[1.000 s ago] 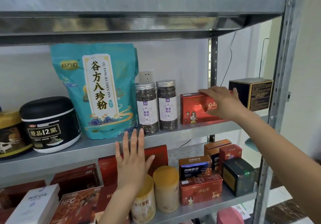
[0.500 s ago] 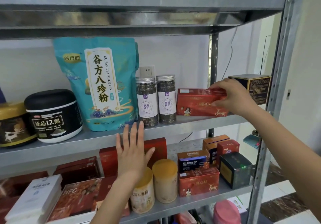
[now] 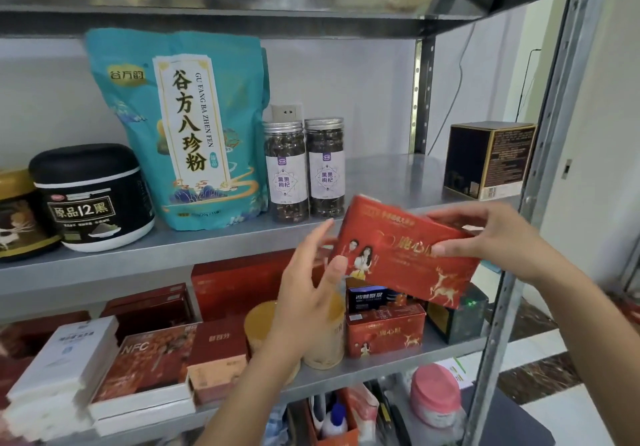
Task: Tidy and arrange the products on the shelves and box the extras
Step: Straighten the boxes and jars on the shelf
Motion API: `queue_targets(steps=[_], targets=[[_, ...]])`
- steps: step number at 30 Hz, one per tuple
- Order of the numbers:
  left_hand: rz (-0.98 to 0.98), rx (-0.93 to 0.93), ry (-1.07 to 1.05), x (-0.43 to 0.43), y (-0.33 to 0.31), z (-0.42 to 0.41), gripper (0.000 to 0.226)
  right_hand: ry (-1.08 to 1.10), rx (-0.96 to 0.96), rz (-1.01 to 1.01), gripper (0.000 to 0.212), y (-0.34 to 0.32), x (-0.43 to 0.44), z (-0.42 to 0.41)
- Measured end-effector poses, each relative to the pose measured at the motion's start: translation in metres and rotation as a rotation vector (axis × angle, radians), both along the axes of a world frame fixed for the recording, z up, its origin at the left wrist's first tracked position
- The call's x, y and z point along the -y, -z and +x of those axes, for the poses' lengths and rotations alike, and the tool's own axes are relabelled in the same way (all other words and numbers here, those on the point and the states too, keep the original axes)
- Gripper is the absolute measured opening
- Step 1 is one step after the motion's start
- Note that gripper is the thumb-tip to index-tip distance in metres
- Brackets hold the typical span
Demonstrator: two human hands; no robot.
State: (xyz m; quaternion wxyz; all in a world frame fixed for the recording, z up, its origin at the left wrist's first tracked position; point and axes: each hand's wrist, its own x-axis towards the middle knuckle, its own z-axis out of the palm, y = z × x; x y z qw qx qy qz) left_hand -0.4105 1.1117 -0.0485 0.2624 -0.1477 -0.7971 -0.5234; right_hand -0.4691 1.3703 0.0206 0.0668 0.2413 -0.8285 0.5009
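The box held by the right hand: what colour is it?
The box is red with gold deer and lettering; head view.

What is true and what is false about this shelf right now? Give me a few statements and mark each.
1. Both hands hold the red box, the left hand at its left end and the right hand at its right. True.
2. Two jars stand right of the teal pouch. True.
3. The black tub has its lid off. False: its black lid is on.
4. The black-and-gold box touches the jars. False: it stands apart from them, at the right end of the shelf.
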Motion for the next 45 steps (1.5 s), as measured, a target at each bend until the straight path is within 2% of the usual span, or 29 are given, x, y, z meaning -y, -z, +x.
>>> queue_targets(steps=[1, 3, 6, 9, 13, 18, 21, 25, 28, 30, 32, 34, 35, 37, 38, 40, 43, 45], targets=[[0.07, 0.073, 0.065, -0.005, 0.002, 0.002, 0.05, -0.019, 0.024, 0.006, 0.047, 0.008, 0.003, 0.002], [0.161, 0.154, 0.068, -0.009, 0.011, 0.001, 0.025, -0.037, 0.061, -0.012, 0.042, 0.022, 0.007, 0.004], [0.312, 0.299, 0.018, -0.004, 0.022, 0.004, 0.022, -0.036, 0.17, -0.175, 0.036, 0.042, 0.012, 0.003], [0.543, 0.482, 0.018, 0.001, 0.027, 0.01, 0.026, -0.023, 0.359, -0.324, 0.034, 0.061, 0.02, 0.001], [0.649, 0.618, 0.005, 0.006, 0.031, 0.017, 0.028, -0.089, 0.671, -0.317, 0.037, 0.081, 0.028, 0.001], [0.76, 0.708, -0.017, 0.008, 0.036, 0.023, 0.014, -0.159, 0.909, -0.329, 0.046, 0.099, 0.039, -0.001], [0.814, 0.699, -0.077, 0.011, 0.042, 0.024, 0.012, -0.138, 0.923, -0.378, 0.044, 0.108, 0.045, 0.001], [0.899, 0.736, -0.097, 0.019, 0.047, 0.025, 0.013, -0.144, 0.936, -0.641, 0.035, 0.119, 0.043, 0.009], [0.966, 0.775, -0.084, 0.024, 0.053, 0.025, 0.014, -0.271, 0.955, -0.744, 0.056, 0.12, 0.04, 0.017], [0.972, 0.787, -0.067, 0.027, 0.057, 0.026, 0.017, -0.322, 0.945, -0.698, 0.059, 0.119, 0.039, 0.02], [0.893, 0.791, -0.028, 0.031, 0.063, 0.024, 0.025, -0.316, 0.875, -0.64, 0.051, 0.117, 0.038, 0.024], [0.663, 0.774, -0.068, 0.031, 0.069, 0.022, 0.034, -0.245, 0.781, -0.599, 0.05, 0.115, 0.038, 0.028], [0.427, 0.734, -0.143, 0.03, 0.072, 0.021, 0.038, -0.186, 0.738, -0.587, 0.051, 0.114, 0.04, 0.031], [-0.118, 0.51, -0.327, 0.027, 0.081, 0.021, 0.049, -0.061, 0.665, -0.578, 0.052, 0.114, 0.046, 0.038], [-0.244, 0.379, -0.329, 0.023, 0.082, 0.024, 0.055, 0.003, 0.635, -0.585, 0.05, 0.114, 0.049, 0.041], [-0.336, 0.228, -0.188, 0.014, 0.084, 0.029, 0.067, 0.102, 0.573, -0.614, 0.045, 0.115, 0.056, 0.047], [-0.647, -0.043, -0.097, -0.005, 0.093, 0.031, 0.075, 0.153, 0.498, -0.634, 0.043, 0.114, 0.068, 0.057], [-0.686, -0.14, -0.081, -0.017, 0.095, 0.032, 0.079, 0.156, 0.477, -0.656, 0.046, 0.113, 0.078, 0.065]])
